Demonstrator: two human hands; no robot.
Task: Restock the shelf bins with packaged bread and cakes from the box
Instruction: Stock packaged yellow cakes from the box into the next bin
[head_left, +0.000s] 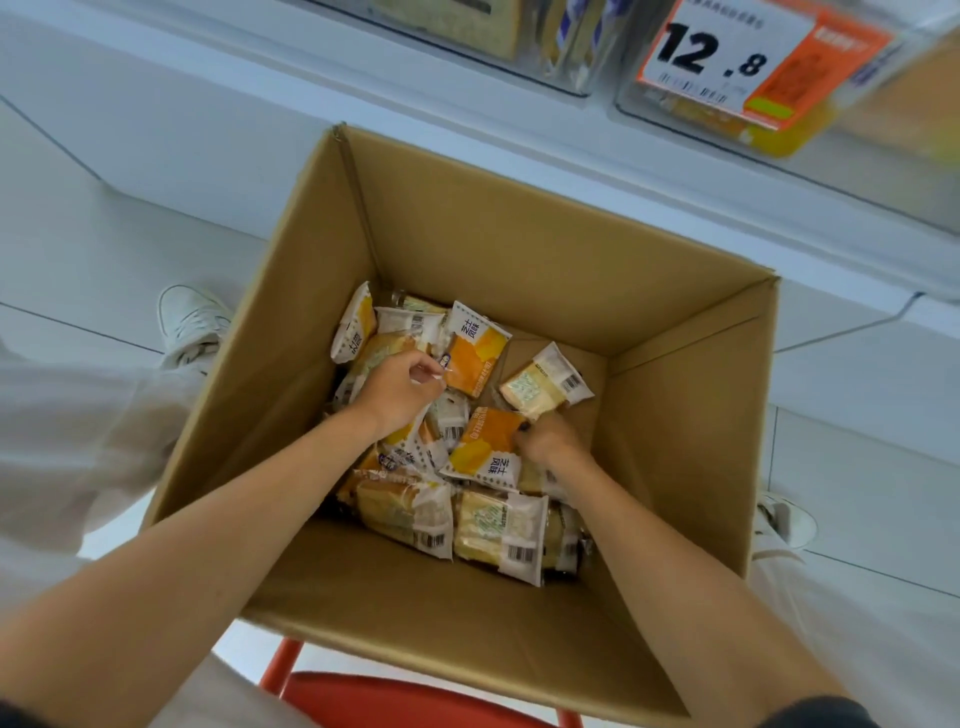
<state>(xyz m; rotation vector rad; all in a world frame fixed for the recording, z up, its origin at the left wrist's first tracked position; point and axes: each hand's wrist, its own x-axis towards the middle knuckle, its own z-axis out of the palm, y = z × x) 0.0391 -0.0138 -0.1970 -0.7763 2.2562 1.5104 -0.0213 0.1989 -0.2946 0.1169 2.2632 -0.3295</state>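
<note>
Orange wrapper, clear edge: the fingers of the left hand pinch it, so the orange packet is held but lies on the heap, not yet lifted. The right hand has its fingers curled down among the packets; whether they grip one we cannot tell. All stock in view sits low in the cardboard box, with part of the floor bare. We judge the box well emptied, roughly a dozen packets left to move. The shelf bins above are cut off by the frame and blurred, half hidden behind a price tag, so their fill level is unreadable. Packet print is too small to tell bread from cake.
</note>
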